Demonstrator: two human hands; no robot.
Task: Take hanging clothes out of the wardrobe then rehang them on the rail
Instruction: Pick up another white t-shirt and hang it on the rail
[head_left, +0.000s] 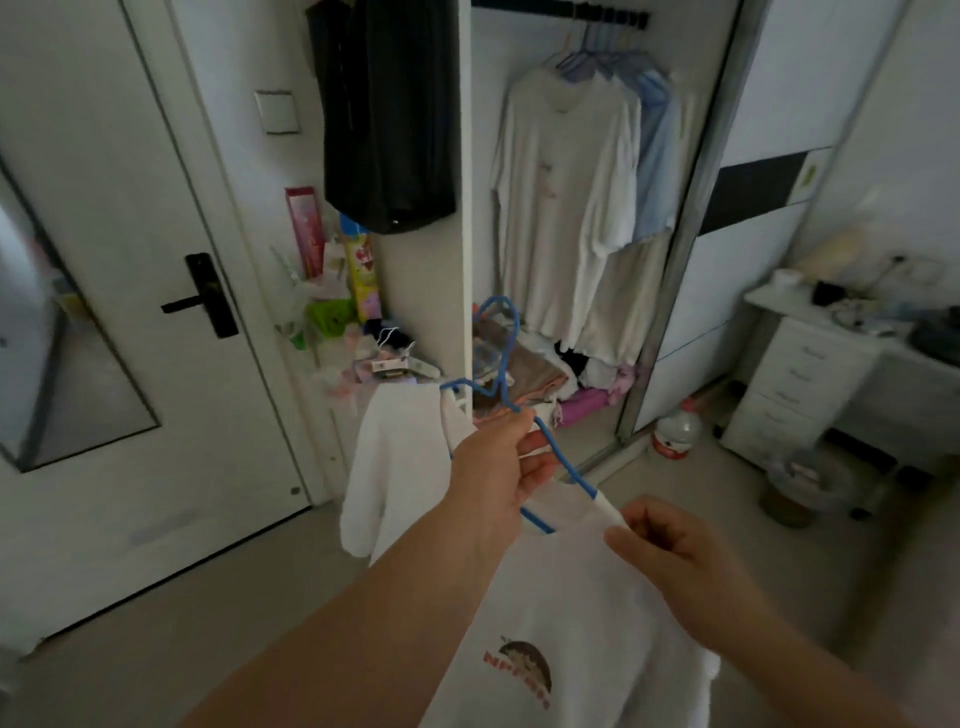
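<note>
White T-shirt (545, 597) hangs on a blue hanger (550, 447) before the open wardrobe (519, 31). Left hand (498, 467) pinches the hanger near its neck, steadying it; right hand (670, 551) pinches the shoulder end, likely seating the shirt for rehanging on the rail (561, 15).

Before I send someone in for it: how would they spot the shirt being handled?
Stand facing the open wardrobe; in front of it, two hands hold a white T-shirt on a blue hanger. Unlike the pale clothes on the rail, it has a red and brown print on it.
</note>
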